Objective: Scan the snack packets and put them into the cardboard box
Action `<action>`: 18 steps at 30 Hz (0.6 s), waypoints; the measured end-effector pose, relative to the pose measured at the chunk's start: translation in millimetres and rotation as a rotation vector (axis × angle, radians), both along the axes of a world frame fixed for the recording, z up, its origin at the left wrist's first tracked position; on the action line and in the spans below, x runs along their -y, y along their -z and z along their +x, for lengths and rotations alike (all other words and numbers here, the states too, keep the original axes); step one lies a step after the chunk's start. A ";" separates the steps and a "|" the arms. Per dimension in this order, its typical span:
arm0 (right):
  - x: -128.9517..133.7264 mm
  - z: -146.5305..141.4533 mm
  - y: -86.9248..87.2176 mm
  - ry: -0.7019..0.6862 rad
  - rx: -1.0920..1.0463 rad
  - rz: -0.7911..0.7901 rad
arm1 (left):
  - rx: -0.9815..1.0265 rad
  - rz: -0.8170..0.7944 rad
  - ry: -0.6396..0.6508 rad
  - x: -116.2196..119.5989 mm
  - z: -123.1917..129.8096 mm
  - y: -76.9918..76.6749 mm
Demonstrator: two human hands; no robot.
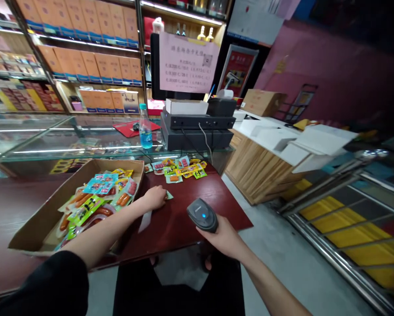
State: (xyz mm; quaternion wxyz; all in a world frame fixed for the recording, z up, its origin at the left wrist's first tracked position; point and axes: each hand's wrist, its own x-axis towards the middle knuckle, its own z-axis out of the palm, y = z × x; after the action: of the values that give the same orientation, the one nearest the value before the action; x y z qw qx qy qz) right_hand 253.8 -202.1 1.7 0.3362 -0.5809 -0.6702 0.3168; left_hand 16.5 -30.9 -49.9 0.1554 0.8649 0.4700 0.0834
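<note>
My right hand [228, 237] is wrapped round a dark grey barcode scanner [202, 214] with a blue light on its top, held above the red-brown table's near right part. Low over the tabletop, my left hand [155, 197] is closed on a small snack packet [170, 195]; only a pale green corner pokes out past the fingers. Left of that hand, a shallow cardboard box [29, 235] holds several packaged sausages and snack packets [100, 183], partly behind my forearm. Farther back lies a loose pile of snack packets [184, 168].
Behind the table runs a glass counter [118, 151] with a bottle of blue drink [145, 131] and a black cash drawer [197, 136]. A monitor with a pink paper sign [187, 63] stands above. Metal railing [331, 245] is at right; shelves of orange boxes [85, 66] are behind.
</note>
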 end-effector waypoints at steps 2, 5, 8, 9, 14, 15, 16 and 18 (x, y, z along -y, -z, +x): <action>-0.7 -1.1 3.5 0.002 -0.008 0.006 | 0.149 -0.038 -0.002 -3.6 -3.5 1.5; -4.5 -6.4 9.3 -0.003 -0.029 0.015 | 0.454 -0.267 -0.052 -7.1 -8.2 -6.2; -9.8 -14.2 12.6 -0.022 -0.049 0.017 | 0.760 -0.623 -0.081 -6.2 -7.4 -17.4; -11.6 -16.6 13.0 -0.030 -0.056 0.018 | 0.831 -0.728 -0.091 -5.3 -6.4 -20.1; -17.9 -24.5 14.1 -0.040 -0.053 0.037 | 0.966 -0.931 -0.207 -4.5 -2.8 -22.2; -18.3 -25.6 14.5 -0.043 -0.048 0.040 | 0.975 -0.933 -0.238 -5.1 -2.5 -21.6; -18.4 -26.7 14.9 -0.050 -0.044 0.040 | 0.980 -0.932 -0.267 -5.7 -2.1 -21.4; -18.1 -28.8 15.4 -0.063 -0.041 0.034 | 0.992 -0.918 -0.308 -6.1 -1.3 -22.4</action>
State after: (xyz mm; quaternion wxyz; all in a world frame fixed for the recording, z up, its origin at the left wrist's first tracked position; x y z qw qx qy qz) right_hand 225.0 -184.0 -13.7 0.3497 -0.5469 -0.6865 0.3276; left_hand 15.3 -24.8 -27.5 0.6887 0.4946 0.4483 0.2828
